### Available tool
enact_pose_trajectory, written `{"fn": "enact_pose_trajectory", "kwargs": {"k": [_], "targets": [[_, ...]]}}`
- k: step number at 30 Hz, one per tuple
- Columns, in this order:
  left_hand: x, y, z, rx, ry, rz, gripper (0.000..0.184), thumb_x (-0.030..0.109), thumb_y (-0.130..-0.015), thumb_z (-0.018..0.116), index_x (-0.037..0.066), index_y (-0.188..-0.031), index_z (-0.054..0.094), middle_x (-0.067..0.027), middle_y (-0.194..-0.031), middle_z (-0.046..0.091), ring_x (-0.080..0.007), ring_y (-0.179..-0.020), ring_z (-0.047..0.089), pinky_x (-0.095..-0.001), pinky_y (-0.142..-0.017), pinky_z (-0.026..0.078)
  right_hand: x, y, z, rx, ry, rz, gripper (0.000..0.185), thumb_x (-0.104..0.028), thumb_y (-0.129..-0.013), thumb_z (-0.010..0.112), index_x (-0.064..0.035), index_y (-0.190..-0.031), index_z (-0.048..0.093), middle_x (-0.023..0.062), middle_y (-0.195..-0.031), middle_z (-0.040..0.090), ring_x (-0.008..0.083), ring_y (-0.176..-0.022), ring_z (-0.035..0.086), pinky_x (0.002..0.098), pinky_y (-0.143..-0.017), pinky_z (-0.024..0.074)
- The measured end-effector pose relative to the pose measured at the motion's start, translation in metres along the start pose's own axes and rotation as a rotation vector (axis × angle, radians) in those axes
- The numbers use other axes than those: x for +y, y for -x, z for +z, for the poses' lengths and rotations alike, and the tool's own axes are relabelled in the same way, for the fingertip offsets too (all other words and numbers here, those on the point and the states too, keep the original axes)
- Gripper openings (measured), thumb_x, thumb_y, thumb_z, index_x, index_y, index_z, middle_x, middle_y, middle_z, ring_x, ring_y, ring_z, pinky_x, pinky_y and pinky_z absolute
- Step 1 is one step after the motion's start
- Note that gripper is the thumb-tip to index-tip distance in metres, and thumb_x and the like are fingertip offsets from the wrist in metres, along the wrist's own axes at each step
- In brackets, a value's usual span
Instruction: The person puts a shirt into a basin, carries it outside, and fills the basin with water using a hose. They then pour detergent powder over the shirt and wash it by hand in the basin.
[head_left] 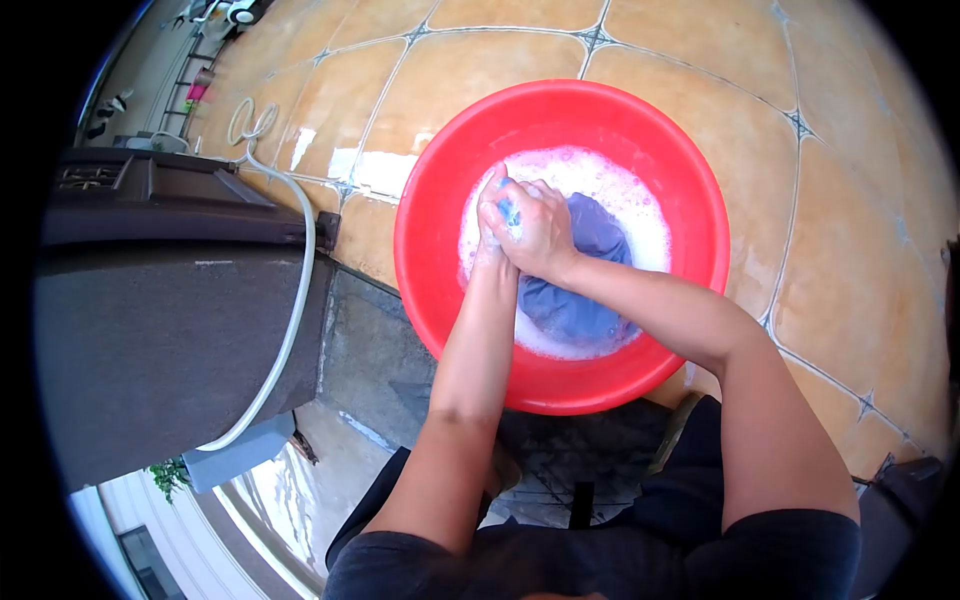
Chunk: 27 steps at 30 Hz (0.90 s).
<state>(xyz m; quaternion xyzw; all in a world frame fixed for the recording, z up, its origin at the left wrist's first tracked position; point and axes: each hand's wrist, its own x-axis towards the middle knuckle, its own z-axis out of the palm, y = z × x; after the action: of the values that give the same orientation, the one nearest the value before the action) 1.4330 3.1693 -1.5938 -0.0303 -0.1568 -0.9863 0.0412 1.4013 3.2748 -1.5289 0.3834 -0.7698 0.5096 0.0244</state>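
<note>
From my distant seat I watched one tiled floor (pixel 860 250) fill the upper and right frame. One dark box-like structure (pixel 180 320) stood at the left side. One red basin (pixel 440 220) sat at the centre, directly on the floor; I judged that it was put there so that it could be reached from above, with its high wall keeping the wet contents inside. One pale hose (pixel 309 235) curved down the left part of the frame, across the dark structure, perhaps laid there to stay out of the way.

Inside the basin there was one patch of white suds (pixel 645 215), and in it, right of centre, lay a blue-grey cloth (pixel 575 300). I counted one bundle, but its folds might have hidden a second piece.

Two hands were pressed together over the basin, near the frame centre. The right hand (pixel 540 228) was clenched around a small blue piece (pixel 510 212), seemingly to squeeze it against the left hand (pixel 492 195). The left was partly covered, so I could not tell how its fingers closed. One such piece was visible; whether it belonged to the cloth, I could not tell.
</note>
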Motion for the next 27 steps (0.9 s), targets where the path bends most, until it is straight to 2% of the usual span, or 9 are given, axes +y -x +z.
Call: {"fn": "enact_pose_trajectory", "kwargs": {"k": [1,5,8,10,16,17,20,22,27], "targets": [[-0.011,-0.005,0.012,0.603,-0.266,0.284,0.031,0.031,-0.096,0.042,0.008,-0.088,0.06,-0.0069,-0.084,0.064,-0.0219,-0.08,0.063,-0.0357,-0.075,0.052,0.016,-0.019,0.002,0.014,-0.126,0.105,0.028,-0.034,-0.083,0.06,-0.0054,-0.083,0.062,0.0189,-0.077,0.064,0.0378,-0.079,0.062,0.0464,-0.068,0.0467],[-0.003,0.004,0.086,0.508,-0.203,0.075,0.035,0.021,-0.095,0.042,-0.004,-0.113,0.058,-0.0173,-0.113,0.063,-0.0268,-0.1,0.063,-0.0403,-0.092,0.049,0.09,-0.084,-0.009,-0.063,-0.351,0.571,0.045,-0.039,-0.091,0.047,0.0015,-0.078,0.062,0.0202,-0.072,0.062,0.0324,-0.073,0.063,0.0408,-0.071,0.047],[0.03,0.027,0.098,0.513,-0.27,-0.041,0.055,0.041,-0.094,0.049,-0.007,-0.12,0.052,-0.0201,-0.117,0.06,-0.0292,-0.105,0.061,-0.042,-0.095,0.047,0.103,-0.073,-0.043,-0.493,-0.689,0.644,0.061,-0.053,-0.093,0.042,0.0024,-0.11,0.061,0.0168,-0.111,0.062,0.0302,-0.1,0.06,0.0364,-0.088,0.0455],[0.062,0.055,0.066,0.382,-0.381,-0.07,0.063,0.045,-0.089,0.055,-0.008,-0.122,0.05,-0.0209,-0.119,0.058,-0.0309,-0.107,0.059,-0.043,-0.095,0.047,0.097,-0.07,-0.076,-0.658,-0.206,0.289,0.061,-0.055,-0.095,0.037,-0.0009,-0.112,0.058,0.0146,-0.111,0.061,0.024,-0.104,0.059,0.037,-0.089,0.0454],[0.079,0.067,0.028,0.979,-1.45,0.176,0.029,0.017,-0.077,0.074,0.009,-0.076,0.046,-0.003,-0.066,0.055,-0.0167,-0.065,0.056,-0.031,-0.062,0.047,0.089,-0.095,-0.115,-0.79,0.065,0.318,0.07,-0.066,-0.08,0.055,-0.0068,-0.118,0.053,0.0159,-0.104,0.062,0.0258,-0.1,0.06,0.0384,-0.085,0.0468],[0.07,0.061,0.032,1.165,-2.02,0.07,0.028,0.013,-0.073,0.073,0.007,-0.078,0.047,-0.0105,-0.078,0.059,-0.0231,-0.073,0.059,-0.037,-0.066,0.047,0.098,-0.097,-0.108,-0.751,0.094,0.337,0.07,-0.063,-0.08,0.057,-0.007,-0.122,0.052,0.017,-0.106,0.061,0.0272,-0.102,0.059,0.0388,-0.087,0.0464],[0.04,0.039,0.002,0.99,-2.465,-0.219,0.039,0.005,-0.074,0.061,0.007,-0.112,0.049,-0.0204,-0.127,0.045,-0.0382,-0.108,0.051,-0.0449,-0.089,0.045,0.142,-0.078,-0.063,-0.757,0.277,0.187,0.086,-0.059,-0.076,0.063,-0.0094,-0.14,0.035,0.021,-0.135,0.045,0.0341,-0.125,0.044,0.0462,-0.104,0.0351],[0.03,0.029,-0.043,0.632,-2.59,-0.127,0.061,0.007,-0.077,0.055,0.01,-0.135,0.037,-0.0214,-0.137,0.038,-0.0395,-0.12,0.043,-0.0453,-0.102,0.036,0.145,-0.037,-0.027,-0.64,0.575,0.153,0.091,-0.058,-0.076,0.063,-0.0137,-0.146,0.024,0.017,-0.145,0.032,0.0327,-0.135,0.029,0.0559,-0.107,0.0245],[-0.001,0.024,-0.062,0.432,-2.671,-0.888,0.076,0.027,-0.075,0.059,0.013,-0.144,0.029,-0.0229,-0.149,0.02,-0.0383,-0.136,0.023,-0.0451,-0.111,0.021,0.157,0.022,0.014,-1.021,0.629,-0.276,0.086,-0.054,-0.076,0.063,-0.0167,-0.145,0.028,0.0135,-0.148,0.028,0.0332,-0.138,0.019,0.0568,-0.109,0.0164]]}}
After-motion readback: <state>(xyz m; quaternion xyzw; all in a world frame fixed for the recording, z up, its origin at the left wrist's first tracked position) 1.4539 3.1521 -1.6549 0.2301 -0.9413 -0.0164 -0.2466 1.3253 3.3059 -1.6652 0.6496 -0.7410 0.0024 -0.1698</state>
